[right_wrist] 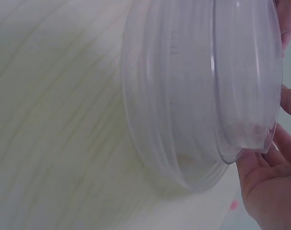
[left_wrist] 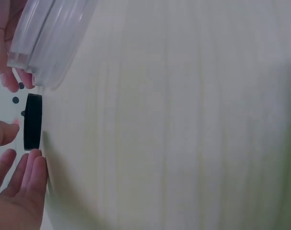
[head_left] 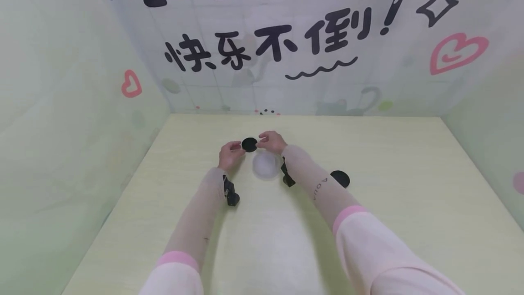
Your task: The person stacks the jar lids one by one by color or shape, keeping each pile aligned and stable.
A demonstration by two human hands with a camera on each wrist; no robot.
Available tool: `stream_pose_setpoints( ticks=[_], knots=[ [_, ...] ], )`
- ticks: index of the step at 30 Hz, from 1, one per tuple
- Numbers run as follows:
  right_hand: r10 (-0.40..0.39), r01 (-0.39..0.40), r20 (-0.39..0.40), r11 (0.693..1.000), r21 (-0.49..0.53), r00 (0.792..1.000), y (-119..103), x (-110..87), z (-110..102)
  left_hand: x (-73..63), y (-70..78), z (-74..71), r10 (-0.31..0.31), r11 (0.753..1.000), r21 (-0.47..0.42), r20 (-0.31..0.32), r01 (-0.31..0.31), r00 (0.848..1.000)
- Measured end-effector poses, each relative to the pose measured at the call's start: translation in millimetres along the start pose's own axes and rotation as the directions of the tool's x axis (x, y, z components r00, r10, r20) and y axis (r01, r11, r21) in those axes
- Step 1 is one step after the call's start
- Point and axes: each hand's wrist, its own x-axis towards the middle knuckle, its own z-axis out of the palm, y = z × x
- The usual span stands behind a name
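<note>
A round black disc (head_left: 249, 144) with a thick rim lies flat on the far part of the table, between my two hands. My left hand (head_left: 231, 155) is at its left side, fingers nearly straight, fingertips at the rim in the left wrist view. On the other side, my right hand (head_left: 272, 141) has its fingertips close to the disc's right edge; whether they touch it cannot be told. Just nearer to me stands a clear round plastic container (head_left: 266, 165) with a stepped wall. It fills much of the right wrist view and partly covers my right hand (right_wrist: 274, 187) there.
A second black disc (head_left: 340, 179) lies to the right, partly behind my right forearm. The pale wooden table (head_left: 393, 163) meets a printed cloth wall (head_left: 262, 90) behind my hands, with more cloth at both sides. Each wrist wears a small black camera (head_left: 231, 195).
</note>
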Motion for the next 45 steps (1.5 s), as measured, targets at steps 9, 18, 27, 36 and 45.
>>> stream_pose_setpoints(
  ticks=[9, 18, 27, 36, 45],
  knots=[
    [-0.098, 0.098, 0.006, 0.992, -0.074, 0.995, 82, 76.1, 25, -26.3, 30.0, -0.2, -0.021, 0.999, 0.031, 0.001, 0.021, 1.000],
    [-0.067, 0.069, 0.018, 0.990, -0.121, 0.998, 67, 64.8, 19, -23.7, 27.3, 3.3, -0.038, 0.999, 0.025, 0.007, 0.038, 0.999],
    [-0.036, 0.038, 0.016, 0.989, -0.145, 0.999, 32, 30.0, 3, -32.0, 34.5, 8.4, -0.031, 1.000, 0.004, -0.001, 0.031, 1.000],
    [0.054, -0.044, 0.072, 0.990, -0.135, 0.996, -31, -37.1, -27, -32.2, 35.9, 19.3, -0.044, 0.999, 0.007, 0.017, 0.044, 0.999],
    [-0.009, 0.010, 0.042, 0.999, -0.030, 0.999, 54, 22.4, -23, -30.3, 41.0, 26.0, -0.034, 0.998, 0.051, 0.068, 0.030, 0.997]
  ],
)
